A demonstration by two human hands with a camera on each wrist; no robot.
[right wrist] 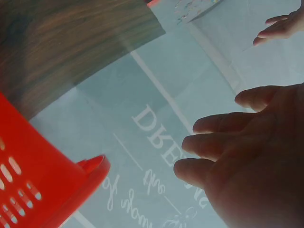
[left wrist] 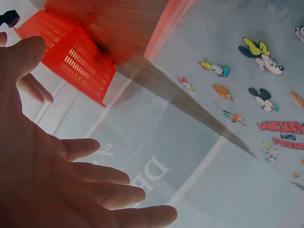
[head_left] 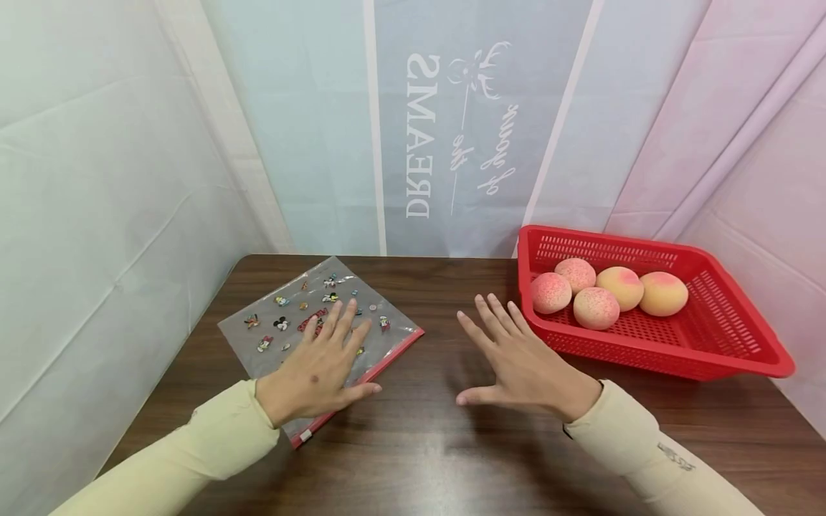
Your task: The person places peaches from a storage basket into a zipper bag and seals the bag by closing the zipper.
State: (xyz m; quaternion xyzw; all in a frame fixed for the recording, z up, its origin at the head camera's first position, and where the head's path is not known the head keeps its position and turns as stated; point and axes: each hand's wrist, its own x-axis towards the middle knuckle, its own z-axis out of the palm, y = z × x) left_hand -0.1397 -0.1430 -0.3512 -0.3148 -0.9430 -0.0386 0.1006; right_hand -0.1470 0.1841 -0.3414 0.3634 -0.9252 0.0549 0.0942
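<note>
A clear zip bag (head_left: 293, 304) with cartoon figures printed on it lies flat on the table, its red zip edge (head_left: 393, 356) facing right. Above the bag my left hand (head_left: 319, 365) hovers, fingers spread and holding nothing. The left wrist view shows this hand (left wrist: 71, 166) apart from the bag (left wrist: 237, 90). My right hand (head_left: 525, 362) is also spread and holds nothing, just left of a red plastic basket (head_left: 645, 356). Several peaches (head_left: 596, 308) sit in the basket's left and middle part. In the right wrist view the basket (right wrist: 52, 175) stands apart from the fingers.
The dark wooden table (head_left: 413, 459) meets a pale curtain (head_left: 323, 143) with printed lettering at its back edge. White cloth (head_left: 116, 215) hangs on the left, pinkish cloth (head_left: 761, 179) on the right. A slider (head_left: 306, 435) sits at the zip's near end.
</note>
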